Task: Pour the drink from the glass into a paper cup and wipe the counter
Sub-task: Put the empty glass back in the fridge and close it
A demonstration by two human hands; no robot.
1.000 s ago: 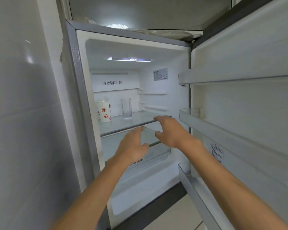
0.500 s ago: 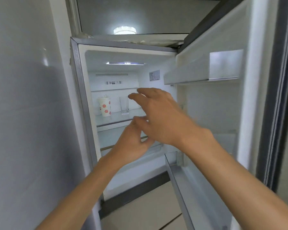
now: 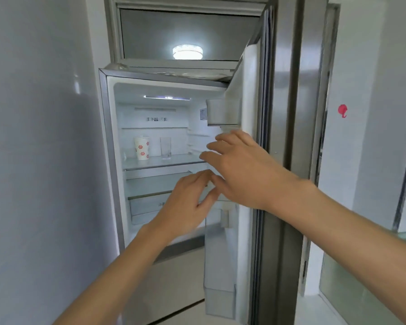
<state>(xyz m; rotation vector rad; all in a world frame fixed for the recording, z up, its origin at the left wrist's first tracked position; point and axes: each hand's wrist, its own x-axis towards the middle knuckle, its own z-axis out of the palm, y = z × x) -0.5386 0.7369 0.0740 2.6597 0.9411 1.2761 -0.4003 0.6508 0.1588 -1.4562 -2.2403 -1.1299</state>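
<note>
Step in hand is fetching: the glass (image 3: pixel 165 147) and paper cup (image 3: pixel 142 148) stand upright, near each other but apart, on a shelf (image 3: pixel 176 161) of the open fridge (image 3: pixel 108 160). Left hand (image 3: pixel 188 202) and right hand (image 3: pixel 242 170) hover before the opening, fingers loosely spread, holding nothing. Next move calls for a reach inward and an upright grip. The door bin (image 3: pixel 223 112) juts just above the right hand — a likely obstruction. A red hook (image 3: pixel 342 110) hangs well off right.

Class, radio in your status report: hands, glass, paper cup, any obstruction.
Left hand and right hand open, empty, before open fridge. Glass and paper cup upright on same shelf, untouched. No obstruction seen.
</note>
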